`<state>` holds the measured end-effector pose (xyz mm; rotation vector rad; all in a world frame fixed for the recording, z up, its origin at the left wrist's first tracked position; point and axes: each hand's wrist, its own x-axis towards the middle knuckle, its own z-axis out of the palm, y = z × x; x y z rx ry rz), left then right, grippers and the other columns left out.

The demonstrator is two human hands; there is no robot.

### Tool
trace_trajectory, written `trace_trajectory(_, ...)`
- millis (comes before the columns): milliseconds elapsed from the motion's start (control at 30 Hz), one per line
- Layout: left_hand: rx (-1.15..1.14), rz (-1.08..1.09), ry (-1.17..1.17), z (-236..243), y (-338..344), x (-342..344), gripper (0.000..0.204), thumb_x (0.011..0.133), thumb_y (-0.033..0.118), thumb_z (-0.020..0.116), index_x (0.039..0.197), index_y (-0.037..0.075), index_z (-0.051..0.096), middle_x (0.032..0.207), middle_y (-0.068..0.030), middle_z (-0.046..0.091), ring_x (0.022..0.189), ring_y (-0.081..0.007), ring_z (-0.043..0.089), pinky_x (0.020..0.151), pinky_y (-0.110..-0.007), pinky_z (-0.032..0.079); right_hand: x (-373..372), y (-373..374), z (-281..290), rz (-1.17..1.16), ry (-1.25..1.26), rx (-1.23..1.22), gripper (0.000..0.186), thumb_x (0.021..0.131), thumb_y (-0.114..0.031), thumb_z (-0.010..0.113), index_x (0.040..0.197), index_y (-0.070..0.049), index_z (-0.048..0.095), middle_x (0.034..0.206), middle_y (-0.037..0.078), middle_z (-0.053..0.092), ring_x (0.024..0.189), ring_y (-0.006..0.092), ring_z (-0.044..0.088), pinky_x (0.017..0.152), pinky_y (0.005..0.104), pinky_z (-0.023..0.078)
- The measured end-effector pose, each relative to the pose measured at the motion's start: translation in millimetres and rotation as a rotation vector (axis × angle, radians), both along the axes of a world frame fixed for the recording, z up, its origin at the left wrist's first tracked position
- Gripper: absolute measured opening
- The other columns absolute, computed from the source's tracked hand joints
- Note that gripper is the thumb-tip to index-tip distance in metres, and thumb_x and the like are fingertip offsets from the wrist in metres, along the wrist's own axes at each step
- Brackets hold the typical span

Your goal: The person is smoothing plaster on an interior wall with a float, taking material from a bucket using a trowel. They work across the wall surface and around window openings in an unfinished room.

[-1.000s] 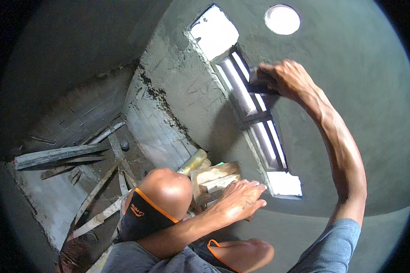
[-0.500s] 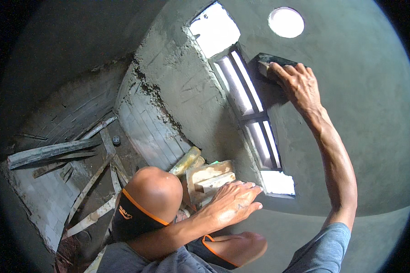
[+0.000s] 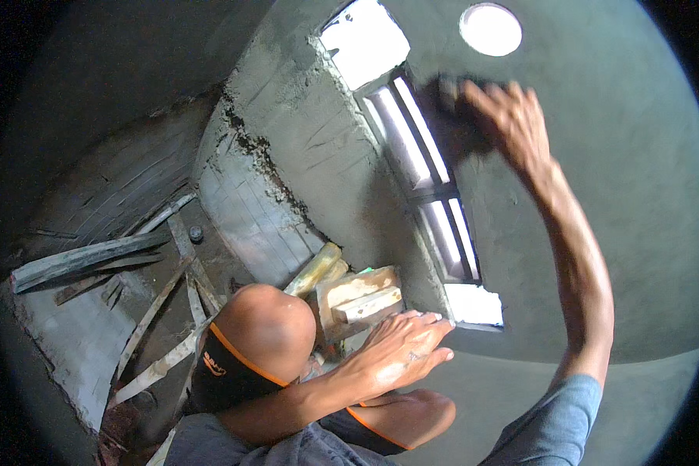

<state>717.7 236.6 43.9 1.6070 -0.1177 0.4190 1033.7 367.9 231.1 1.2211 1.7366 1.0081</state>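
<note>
My right hand (image 3: 512,116) grips a dark hand float (image 3: 454,93), blurred, against the grey plastered wall (image 3: 613,194), just right of a narrow window with bright slats (image 3: 418,136). A square opening (image 3: 365,43) sits above that window and a round one (image 3: 491,29) to the right. My left hand (image 3: 404,349) is open, fingers stretched out, below a smaller opening (image 3: 474,307) and next to a board with a pale block (image 3: 369,303) on it; whether it touches anything is unclear. My bent knee (image 3: 268,326) is beside it.
Long timber pieces (image 3: 85,256) and crossed battens (image 3: 159,311) lie at the lower left, with a small round container (image 3: 196,233) near them. Pale yellowish cylindrical pieces (image 3: 311,272) rest beside the board. A rough, cracked plaster edge (image 3: 256,155) runs down the wall's left part.
My right hand and the float have moved to the right and upward along the wall from beside the slatted window. My left hand has stayed in nearly the same place.
</note>
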Motion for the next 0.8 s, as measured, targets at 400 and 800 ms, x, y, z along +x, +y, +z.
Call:
trace_trajectory(400,0.003,0.027,0.024,-0.4,0.7,6.1,0.049,0.097,0.036,0.068,0.132,0.002,0.064,0.131,-0.0246,0.066,0.122,-0.0408,0.063,0.106,-0.049,0.049,-14.1,44.2,-32.0,-0.284,0.189,-0.261,0.034,0.091,-0.021,0.076,0.124,-0.017,0.069,0.093,0.012,0.078,0.082,0.0279,0.076,0.073,0.0387,0.063)
trace_trajectory(800,0.033,0.013,0.075,-7.2,14.7,2.9,0.047,0.094,0.036,0.071,0.129,0.005,0.067,0.128,-0.0229,0.068,0.117,-0.0418,0.064,0.101,-0.050,0.051,-55.0,-231.5,-11.9,-0.784,0.105,-0.546,0.036,0.097,-0.015,0.062,0.132,-0.023,0.069,0.105,0.004,0.076,0.106,0.0238,0.064,0.092,0.0400,0.047)
